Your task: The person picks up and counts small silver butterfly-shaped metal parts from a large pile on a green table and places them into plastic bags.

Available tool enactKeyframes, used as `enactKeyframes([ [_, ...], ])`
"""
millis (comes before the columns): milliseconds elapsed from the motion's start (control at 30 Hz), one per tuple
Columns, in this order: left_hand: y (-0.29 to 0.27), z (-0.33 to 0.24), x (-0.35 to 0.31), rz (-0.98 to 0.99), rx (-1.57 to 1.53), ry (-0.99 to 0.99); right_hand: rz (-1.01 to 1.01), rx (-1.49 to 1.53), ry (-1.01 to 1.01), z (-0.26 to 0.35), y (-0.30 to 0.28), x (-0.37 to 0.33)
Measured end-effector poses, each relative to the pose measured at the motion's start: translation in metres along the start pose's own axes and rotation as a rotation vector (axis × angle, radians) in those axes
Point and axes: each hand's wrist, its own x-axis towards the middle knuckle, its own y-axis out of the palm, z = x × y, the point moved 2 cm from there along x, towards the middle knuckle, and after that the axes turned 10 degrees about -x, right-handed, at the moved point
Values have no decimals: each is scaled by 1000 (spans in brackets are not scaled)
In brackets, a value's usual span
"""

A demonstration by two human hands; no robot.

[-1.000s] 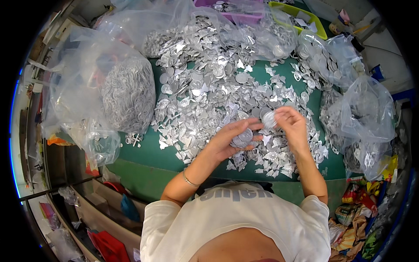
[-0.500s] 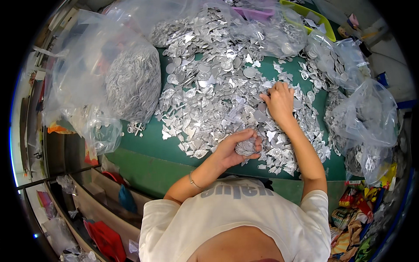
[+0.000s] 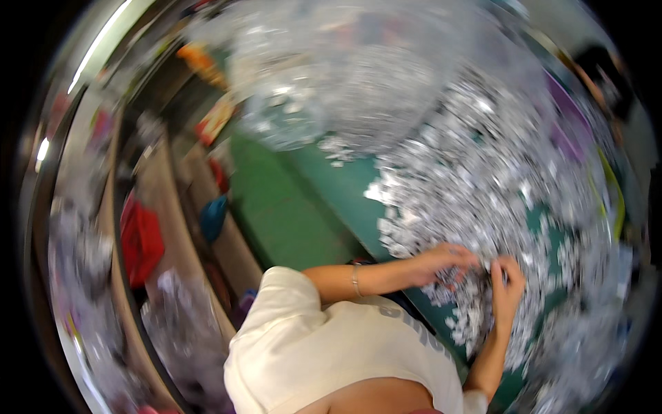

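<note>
A wide heap of small flat silver metal pieces (image 3: 441, 186) lies on the green table (image 3: 331, 186), smeared by motion. Over the heap's near part my left hand (image 3: 438, 261) has its fingers curled round a clump of silver metal pieces (image 3: 449, 277). Close beside it, on the right, my right hand (image 3: 509, 286) has thumb and forefinger brought together near the left fingertips. Whatever sits in that pinch is too blurred to make out. Both hands are above the pieces, nearly touching.
A big clear plastic bag (image 3: 379, 90) of silver pieces stands at the far side, and another clear bag (image 3: 579, 352) lies at the right. A purple tray (image 3: 569, 117) and a yellow-green tray (image 3: 612, 193) show at the far right. Shelving with a red item (image 3: 141, 241) lines the left.
The view has swung left, so the table appears turned and shifted right. My right hand has come from the heap to beside my left hand, which still holds its clump.
</note>
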Motion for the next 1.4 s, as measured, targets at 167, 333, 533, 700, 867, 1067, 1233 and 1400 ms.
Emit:
enactKeyframes([
  [167, -8, -7, -23, -121, 354, 406, 159, 98, -43, 13, 31, -4],
  [333, -31, -36, -63, -292, 327, 575, 198, 187, 8, 37, 62, 0],
  [533, -106, -123, -156, -705, 383, 953, 234, -128, -304, 43, 82, -31],
  [700, -166, -175, -204, -940, 250, 1060, 8, -236, -558, 30, 100, -52],
  [867, -198, -221, -218, -1089, 396, 1096, -203, -276, -819, -7, 108, -60],
  [1067, -176, -270, -188, -984, 689, 1274, -211, -499, -579, -2, 110, -73],
  [1233, -162, -377, -172, -1075, 715, 1473, -172, -616, -611, -55, 120, -83],
  [1400, -162, -475, -189, -1459, 428, 1566, -275, -778, -611, -96, 126, -95],
])
